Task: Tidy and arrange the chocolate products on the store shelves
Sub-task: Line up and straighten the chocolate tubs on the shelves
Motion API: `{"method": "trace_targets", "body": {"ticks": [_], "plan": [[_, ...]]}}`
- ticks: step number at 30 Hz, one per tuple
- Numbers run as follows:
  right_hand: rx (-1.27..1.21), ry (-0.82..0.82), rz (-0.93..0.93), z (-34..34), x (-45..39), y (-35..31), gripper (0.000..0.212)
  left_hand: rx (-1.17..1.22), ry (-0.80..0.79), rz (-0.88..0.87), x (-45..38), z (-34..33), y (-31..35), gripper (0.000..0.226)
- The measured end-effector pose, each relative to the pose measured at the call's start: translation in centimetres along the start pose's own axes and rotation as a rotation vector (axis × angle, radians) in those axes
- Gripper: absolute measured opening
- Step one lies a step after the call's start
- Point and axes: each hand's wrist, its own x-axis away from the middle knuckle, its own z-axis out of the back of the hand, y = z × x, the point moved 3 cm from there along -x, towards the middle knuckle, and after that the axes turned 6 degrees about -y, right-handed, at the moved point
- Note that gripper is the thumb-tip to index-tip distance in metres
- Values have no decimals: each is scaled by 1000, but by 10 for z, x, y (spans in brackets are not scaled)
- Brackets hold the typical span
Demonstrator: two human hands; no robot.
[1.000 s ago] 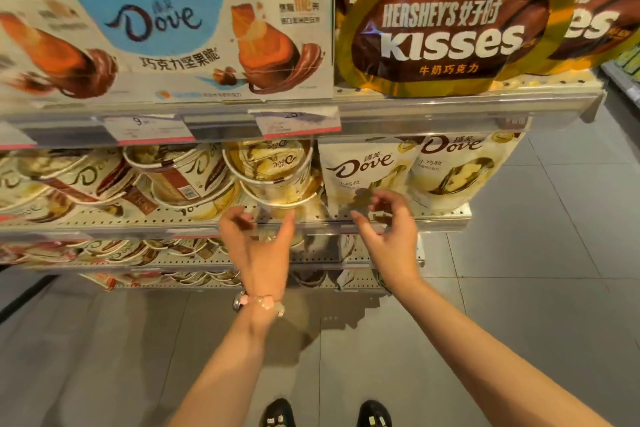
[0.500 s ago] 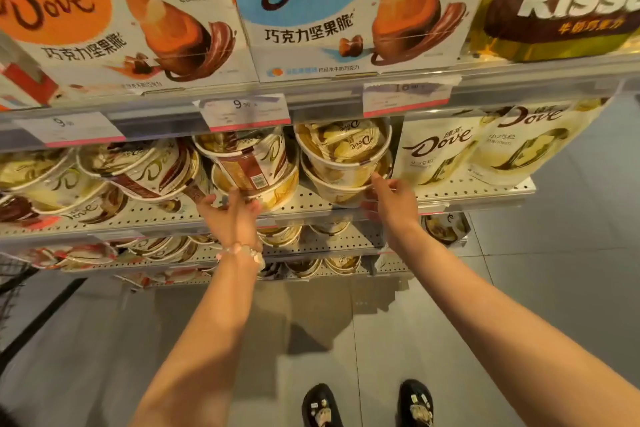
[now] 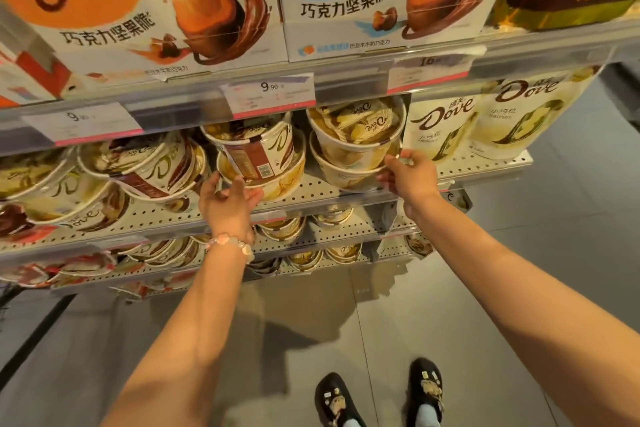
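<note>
— On the middle shelf (image 3: 311,192), what's being straightened?
— The chocolate tubs. Left hand (image 3: 227,206) has spread fingers against the lower tub (image 3: 277,180) of the stack with the barcode label; right hand (image 3: 410,178) curls its fingers onto the rim of the bottom cream tub (image 3: 346,175) in the neighbouring stack.
— So which step?
— Squaring up two stacks, I'd judge. Next it calls for a steady nudge so the top tubs (image 3: 360,125) don't slide.
— How do they look?
— Round, lidded, cream and brown; stacked in twos and tilted forward, beside the pouches (image 3: 440,128).
</note>
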Motion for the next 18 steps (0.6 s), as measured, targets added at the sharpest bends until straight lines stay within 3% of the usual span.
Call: {"method": "trace_targets", "body": {"ticks": [4,8,10,13,18], "plan": [[-6,-26,-12,1,-7,3,20,-9,-47,-18,-4,4,4,39],[81,-39,18,1,-16,0,5,-41,-62,-16,-12,9,5,41],[87,-44,18,0,-19,1,10,-64,-69,-21,-16,11,6,43],[50,-31,25,-3,-17,6,34,-70,-65,-25,-20,13,4,46],[-74,-8,70,-15,0,20,47,55,-29,-3,-7,6,-7,55]]}}
